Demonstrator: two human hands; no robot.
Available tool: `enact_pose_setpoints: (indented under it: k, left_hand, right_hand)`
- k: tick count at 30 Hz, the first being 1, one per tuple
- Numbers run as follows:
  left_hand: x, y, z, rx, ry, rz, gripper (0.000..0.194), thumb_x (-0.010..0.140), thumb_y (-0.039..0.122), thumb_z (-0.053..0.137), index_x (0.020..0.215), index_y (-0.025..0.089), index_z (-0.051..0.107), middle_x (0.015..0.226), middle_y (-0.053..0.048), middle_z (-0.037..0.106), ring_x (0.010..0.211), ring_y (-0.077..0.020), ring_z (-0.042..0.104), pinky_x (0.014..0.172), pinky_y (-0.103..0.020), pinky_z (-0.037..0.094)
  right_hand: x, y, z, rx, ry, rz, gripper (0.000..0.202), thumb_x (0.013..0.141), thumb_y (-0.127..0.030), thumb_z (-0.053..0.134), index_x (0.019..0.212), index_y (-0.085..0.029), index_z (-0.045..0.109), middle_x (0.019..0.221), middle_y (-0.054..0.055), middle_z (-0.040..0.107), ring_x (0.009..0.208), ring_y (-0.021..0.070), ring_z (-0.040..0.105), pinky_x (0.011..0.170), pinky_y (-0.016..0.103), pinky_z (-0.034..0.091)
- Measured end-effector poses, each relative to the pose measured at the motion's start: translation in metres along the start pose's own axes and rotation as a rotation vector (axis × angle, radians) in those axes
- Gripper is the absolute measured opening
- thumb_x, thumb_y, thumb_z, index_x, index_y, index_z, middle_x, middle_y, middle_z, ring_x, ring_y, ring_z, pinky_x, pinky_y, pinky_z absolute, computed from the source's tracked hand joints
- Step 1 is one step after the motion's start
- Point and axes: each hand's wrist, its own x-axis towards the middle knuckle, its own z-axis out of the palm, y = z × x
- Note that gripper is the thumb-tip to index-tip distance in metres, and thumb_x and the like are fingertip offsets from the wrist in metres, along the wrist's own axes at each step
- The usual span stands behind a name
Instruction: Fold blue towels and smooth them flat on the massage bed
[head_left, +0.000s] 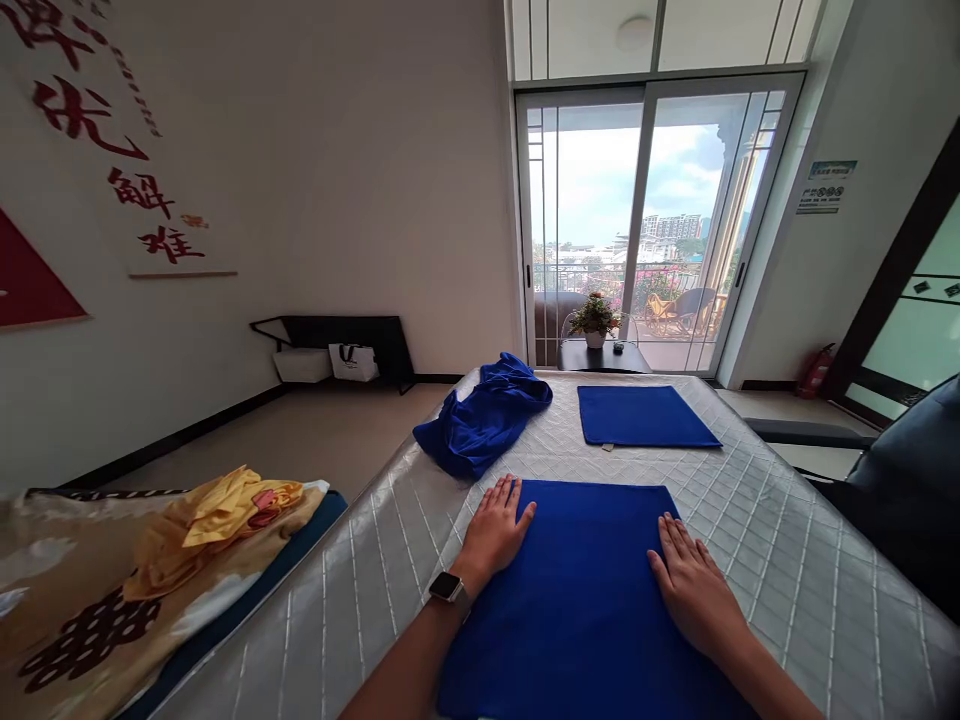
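Observation:
A flat blue cloth (585, 590) lies spread in front of me, its near edge reaching the bottom of the view. My left hand (496, 530) rests flat across its left edge, fingers stretched forward, with a watch on the wrist. On the right edge lies my right hand (690, 580), palm down with fingers extended. Neither hand grips anything. Beyond them, a second blue cloth (645, 416) lies flat with a small pale tag at its near edge. To its left sits a crumpled heap of blue fabric (484, 415).
Everything blue lies on a silver quilted mattress (780, 540). At lower left is a patterned bedspread (82, 590) with yellow cloth (240, 505) on it. A small table (604, 355) with a potted plant (595, 318) stands before the glass doors. Dark seating (907, 470) is at right.

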Motion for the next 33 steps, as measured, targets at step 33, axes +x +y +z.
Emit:
enact_pose_setpoints:
  k: [33]
  left_hand:
    - [-0.111,0.019,-0.022,-0.021,-0.141,-0.033,0.075,0.103,0.065,0.024,0.162,0.018,0.021,0.168,-0.008,0.019,0.155,-0.0269,0.021,0.125,-0.049,0.028]
  right_hand:
    - [-0.001,0.0,0.0,-0.045,-0.001,-0.006,0.069,0.101,-0.042,0.016,0.16,-0.007,0.022,0.168,0.007,0.015,0.156,0.0196,0.011,0.127,0.044,0.013]
